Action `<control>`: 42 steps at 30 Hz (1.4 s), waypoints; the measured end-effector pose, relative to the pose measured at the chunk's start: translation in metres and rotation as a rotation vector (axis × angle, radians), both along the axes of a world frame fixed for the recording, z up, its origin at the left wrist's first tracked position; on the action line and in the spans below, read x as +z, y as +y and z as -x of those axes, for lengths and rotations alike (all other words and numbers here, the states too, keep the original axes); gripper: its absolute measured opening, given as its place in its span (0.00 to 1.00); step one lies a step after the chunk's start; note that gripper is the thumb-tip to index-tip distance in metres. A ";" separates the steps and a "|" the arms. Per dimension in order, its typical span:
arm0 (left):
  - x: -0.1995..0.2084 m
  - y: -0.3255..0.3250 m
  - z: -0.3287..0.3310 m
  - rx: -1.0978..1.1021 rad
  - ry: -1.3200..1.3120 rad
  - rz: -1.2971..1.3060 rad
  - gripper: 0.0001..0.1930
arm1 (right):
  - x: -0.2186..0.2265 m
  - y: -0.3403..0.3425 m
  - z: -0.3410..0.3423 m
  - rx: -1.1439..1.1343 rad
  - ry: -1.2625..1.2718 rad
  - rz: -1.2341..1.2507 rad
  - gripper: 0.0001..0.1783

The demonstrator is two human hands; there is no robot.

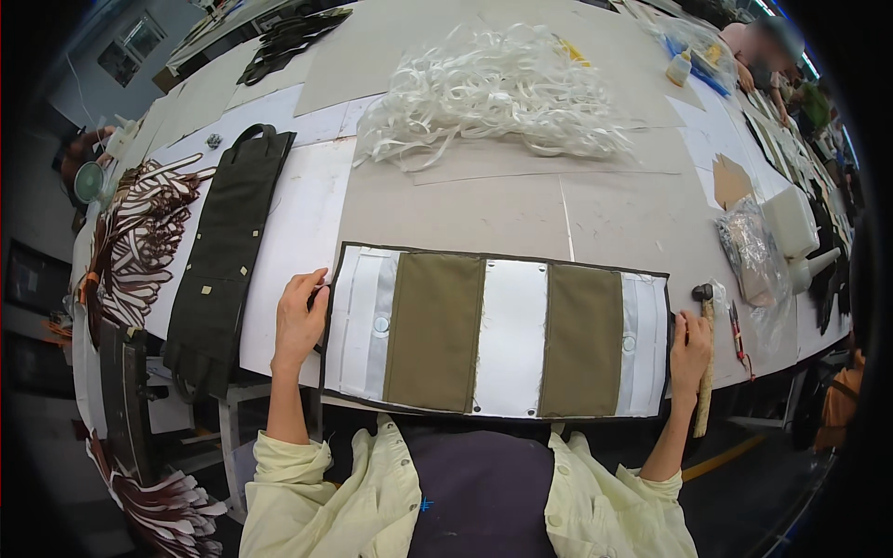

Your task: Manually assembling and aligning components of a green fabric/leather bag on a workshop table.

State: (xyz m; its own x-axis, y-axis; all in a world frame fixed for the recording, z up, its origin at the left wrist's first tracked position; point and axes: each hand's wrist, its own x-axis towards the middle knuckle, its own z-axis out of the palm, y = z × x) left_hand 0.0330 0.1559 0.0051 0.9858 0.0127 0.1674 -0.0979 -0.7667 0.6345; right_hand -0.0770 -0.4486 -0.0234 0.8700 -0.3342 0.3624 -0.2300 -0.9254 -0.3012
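Observation:
A wide fabric panel (512,335) lies flat at the table's near edge, with olive sections, white bands and dark binding all round. Small dark studs show on its white middle band, and a round disc sits on each pale side band. At its left edge my left hand (299,325) is closed, thumb and forefinger pinching dark material there. My right hand (688,353) grips the right edge, fingers partly hidden. Just beside it lies a hammer (704,363) with a dark head and a wooden handle.
A dark fabric piece with handles (228,251) and bundled brown-and-white straps (149,232) lie left. White ribbon (493,98) is heaped at the far middle. On the right are a red-and-black slim tool (739,335), a plastic bag (749,251) and a white container (791,223). A person (758,51) works far right.

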 end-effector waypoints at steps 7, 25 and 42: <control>-0.001 -0.003 -0.007 0.052 0.071 -0.048 0.16 | 0.011 0.007 0.001 0.007 0.012 -0.034 0.12; -0.016 -0.101 -0.011 -0.599 -0.150 -0.448 0.37 | 0.001 0.274 -0.120 1.137 0.180 0.083 0.44; -0.010 -0.102 -0.017 -0.616 0.017 -0.382 0.40 | 0.012 0.284 -0.128 1.103 0.366 0.103 0.49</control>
